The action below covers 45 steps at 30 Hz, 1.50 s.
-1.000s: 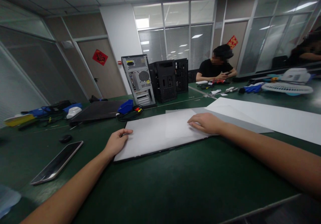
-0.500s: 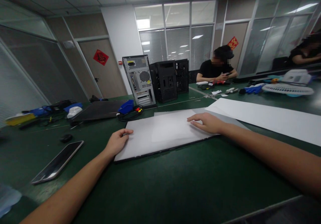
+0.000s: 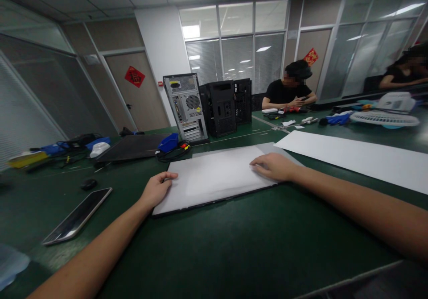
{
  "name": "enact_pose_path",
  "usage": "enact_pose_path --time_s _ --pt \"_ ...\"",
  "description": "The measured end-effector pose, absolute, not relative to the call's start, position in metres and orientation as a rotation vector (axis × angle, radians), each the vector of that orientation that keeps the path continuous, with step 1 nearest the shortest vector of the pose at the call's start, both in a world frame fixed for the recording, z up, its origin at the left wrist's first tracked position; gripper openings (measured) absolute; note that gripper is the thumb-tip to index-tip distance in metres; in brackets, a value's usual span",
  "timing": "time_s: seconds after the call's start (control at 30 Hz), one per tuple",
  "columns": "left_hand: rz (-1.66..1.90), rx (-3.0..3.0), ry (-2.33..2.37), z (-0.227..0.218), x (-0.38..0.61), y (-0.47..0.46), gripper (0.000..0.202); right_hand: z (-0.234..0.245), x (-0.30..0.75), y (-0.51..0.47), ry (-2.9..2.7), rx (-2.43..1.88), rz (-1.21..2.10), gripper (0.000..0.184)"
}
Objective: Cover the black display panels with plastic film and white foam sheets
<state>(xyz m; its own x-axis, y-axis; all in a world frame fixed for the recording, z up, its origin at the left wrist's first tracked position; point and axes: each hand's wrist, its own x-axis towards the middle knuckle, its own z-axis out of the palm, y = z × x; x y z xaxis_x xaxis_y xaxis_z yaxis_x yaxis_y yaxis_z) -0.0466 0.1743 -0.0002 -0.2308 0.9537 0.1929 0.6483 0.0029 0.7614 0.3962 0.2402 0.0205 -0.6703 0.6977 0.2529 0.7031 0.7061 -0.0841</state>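
A flat white panel (image 3: 200, 192) with a dark rim lies on the green table (image 3: 234, 250) in front of me. A thin translucent sheet (image 3: 230, 156) lies on top of it and sticks out past its far right corner. My left hand (image 3: 155, 190) grips the panel's left edge, fingers curled and thumb on top. My right hand (image 3: 274, 166) rests flat on the sheet near the panel's right end, fingers stretched out.
A phone (image 3: 78, 216) and a black mouse (image 3: 88, 184) lie to the left. Behind the panel are a dark flat slab (image 3: 132, 147), a blue tool (image 3: 168, 143) and computer towers (image 3: 185, 107). A large white sheet (image 3: 361, 158) lies at right. A person (image 3: 289, 93) sits across the table.
The translucent sheet has slid left across the panel, so much less of it sticks out on the right. Both hands stay nearly in place.
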Motion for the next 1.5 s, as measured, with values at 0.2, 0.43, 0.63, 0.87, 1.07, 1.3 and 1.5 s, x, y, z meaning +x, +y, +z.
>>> enact_pose_path --time_s 0.2,0.43,0.63,0.87,1.07,1.3,1.5 --pt "1.099 1.661 1.889 -0.003 -0.049 0.176 0.029 0.015 0.388 0.237 -2.628 -0.877 0.074 0.045" --pt "1.103 1.690 1.929 -0.003 -0.049 0.175 0.030 0.012 0.403 0.253 -2.519 -1.325 -0.231 0.039" --pt "1.173 1.717 1.898 -0.006 -0.051 0.177 0.037 0.009 0.398 0.250 -2.590 -1.226 -0.197 0.038" --pt "1.132 1.684 1.875 -0.008 -0.055 0.180 0.041 0.010 0.387 0.239 -2.641 -1.094 -0.199 0.037" --pt "1.105 1.653 1.913 -0.004 -0.052 0.177 0.043 0.012 0.382 0.231 -2.646 -1.064 -0.211 0.040" --pt "1.131 1.590 1.903 -0.005 -0.051 0.177 0.043 0.014 0.379 0.228 -2.689 -1.010 -0.180 0.047" --pt "1.105 1.597 1.904 -0.006 -0.052 0.178 0.043 0.014 0.381 0.230 -2.712 -0.961 -0.113 0.052"
